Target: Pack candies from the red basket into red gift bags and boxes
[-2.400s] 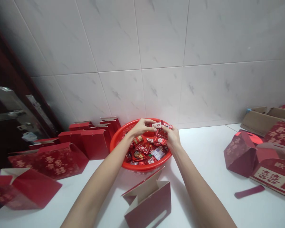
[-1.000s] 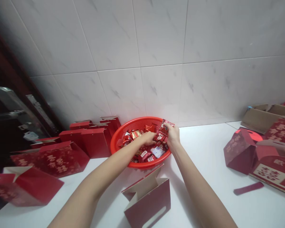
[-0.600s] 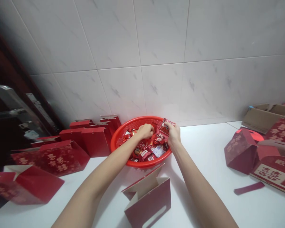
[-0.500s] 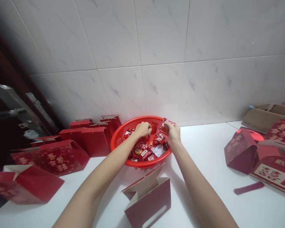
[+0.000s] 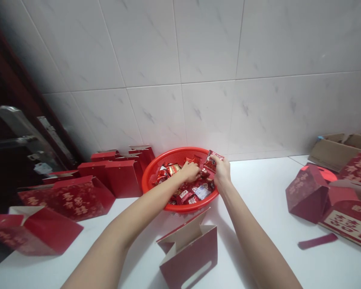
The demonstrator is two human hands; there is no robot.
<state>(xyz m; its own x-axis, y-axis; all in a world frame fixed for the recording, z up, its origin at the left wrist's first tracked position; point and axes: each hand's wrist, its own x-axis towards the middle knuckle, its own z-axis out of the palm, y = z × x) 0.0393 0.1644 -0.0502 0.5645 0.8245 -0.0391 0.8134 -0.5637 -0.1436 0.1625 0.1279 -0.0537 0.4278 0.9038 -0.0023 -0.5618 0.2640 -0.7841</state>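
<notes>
A red plastic basket (image 5: 150, 176) holds many small wrapped sweets (image 5: 183, 196), mostly red, some gold or white. My left hand (image 5: 191, 172) reaches into it with curled fingers among the sweets; what its fingertips hold, if anything, is hidden. At the basket's right rim, my right hand (image 5: 223, 170) pinches a dark red snack packet (image 5: 209, 162) with pale printing. In front of the basket stands a red paper gift box (image 5: 192, 253), its top open toward me and its pale inside showing.
Several red gift boxes (image 5: 123, 176) stand at the left, near a door with a metal handle (image 5: 15, 120). On the right are more red boxes (image 5: 308, 192), a cardboard carton (image 5: 331, 151) and a dark red strip (image 5: 317, 241). A tiled wall (image 5: 210, 116) rises behind.
My left hand has moved right within the basket, uncovering gold-wrapped sweets on the left side. My right hand keeps the packet at the rim. The view has shifted slightly.
</notes>
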